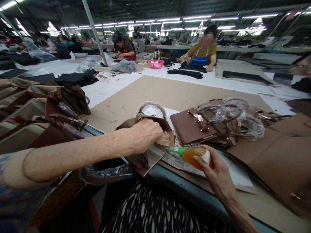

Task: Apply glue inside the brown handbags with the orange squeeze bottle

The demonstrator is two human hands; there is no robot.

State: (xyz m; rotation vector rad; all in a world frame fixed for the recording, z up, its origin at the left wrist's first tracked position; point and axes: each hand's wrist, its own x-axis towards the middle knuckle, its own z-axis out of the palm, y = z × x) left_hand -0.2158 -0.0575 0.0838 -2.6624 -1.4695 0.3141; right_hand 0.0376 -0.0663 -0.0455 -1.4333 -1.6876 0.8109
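My left hand [145,134] is closed on the brown fabric lining [167,136] of a handbag that lies at the table edge. The bag's plastic-wrapped handle [107,174] hangs over the edge towards me. In my right hand [211,161] is a glue bottle [194,157] with amber liquid, held almost level. Its thin green nozzle points left, with the tip close to the bag's open edge [155,157]; whether it touches I cannot tell. Right behind the bottle lies a flat brown bag piece [191,126] with a metal clasp.
Several brown bags [34,113] stand stacked at the left. Plastic-wrapped handles [238,113] and brown panels [274,155] are heaped at the right. Across the table, a person in a blue apron [199,60] handles black pieces near a pink basket [155,63]. A slanted pole [94,32] rises at the back.
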